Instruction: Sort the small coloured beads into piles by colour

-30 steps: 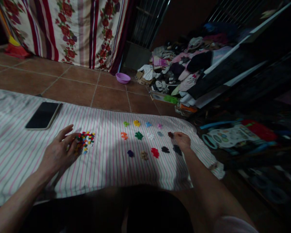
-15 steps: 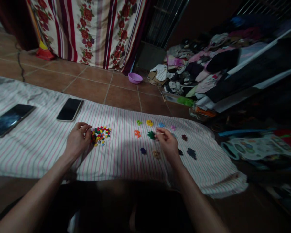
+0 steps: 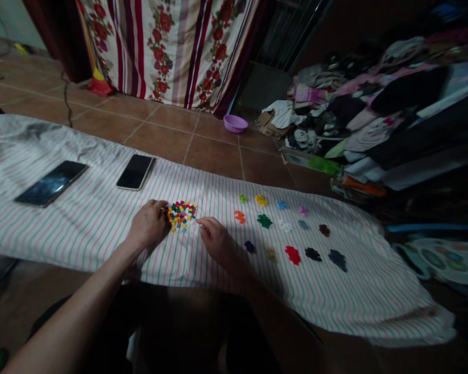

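A mixed pile of small coloured pieces [image 3: 181, 213] lies on the striped cloth [image 3: 214, 259]. My left hand [image 3: 150, 222] rests at the pile's left edge, fingertips at the pieces, its fingers bent; what they hold, if anything, is hidden. Just right of the pile is my right hand [image 3: 214, 236], thumb and forefinger pinched, with anything between them too small to name. Farther right lie single-colour heaps, among them green [image 3: 264, 221], orange [image 3: 239, 216], yellow [image 3: 261, 200], red [image 3: 293, 255], black [image 3: 313, 254] and dark grey [image 3: 337, 259].
Two dark-screened phones [image 3: 135, 172] [image 3: 51, 183] lie on the cloth at the left. Beyond it, a purple basin [image 3: 235, 123] stands on the tiled floor near a floral curtain [image 3: 179, 52]. Clothes [image 3: 312, 104] are piled at the back right.
My right hand has moved left from the green heap to the mixed pile, uncovering the red and white heaps. My left hand stays by the pile. The view has shifted slightly.
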Tool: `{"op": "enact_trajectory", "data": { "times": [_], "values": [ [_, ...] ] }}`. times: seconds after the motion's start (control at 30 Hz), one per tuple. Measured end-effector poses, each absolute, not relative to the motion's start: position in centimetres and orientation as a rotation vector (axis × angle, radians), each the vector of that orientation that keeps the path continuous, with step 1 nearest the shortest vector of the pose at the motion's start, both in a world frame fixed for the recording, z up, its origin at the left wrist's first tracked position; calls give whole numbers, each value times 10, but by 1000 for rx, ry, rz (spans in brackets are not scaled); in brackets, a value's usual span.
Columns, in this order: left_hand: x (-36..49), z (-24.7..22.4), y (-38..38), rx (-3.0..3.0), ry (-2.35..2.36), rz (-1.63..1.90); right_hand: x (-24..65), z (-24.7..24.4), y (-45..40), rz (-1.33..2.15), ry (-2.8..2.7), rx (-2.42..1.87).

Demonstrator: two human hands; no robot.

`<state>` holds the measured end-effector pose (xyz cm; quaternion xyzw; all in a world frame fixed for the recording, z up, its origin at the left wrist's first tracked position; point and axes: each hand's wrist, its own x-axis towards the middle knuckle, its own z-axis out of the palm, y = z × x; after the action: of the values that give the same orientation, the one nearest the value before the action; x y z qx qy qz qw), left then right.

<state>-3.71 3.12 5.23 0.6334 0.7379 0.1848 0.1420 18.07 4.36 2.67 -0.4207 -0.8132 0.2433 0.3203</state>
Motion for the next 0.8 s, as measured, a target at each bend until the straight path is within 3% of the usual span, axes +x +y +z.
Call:
{"op": "enact_trajectory", "data": {
  "times": [0.33,0.57,0.8],
  "values": [
    [-39,49,35,1640,1958,744,162,14,53,666,-2216,-858],
    [-40,48,35,1769,1959,717,164,19,50,518,-2348,-1123],
    [-40,47,35,1791,1917,702,164,22,50,473,-2404,-1098]
  ]
}}
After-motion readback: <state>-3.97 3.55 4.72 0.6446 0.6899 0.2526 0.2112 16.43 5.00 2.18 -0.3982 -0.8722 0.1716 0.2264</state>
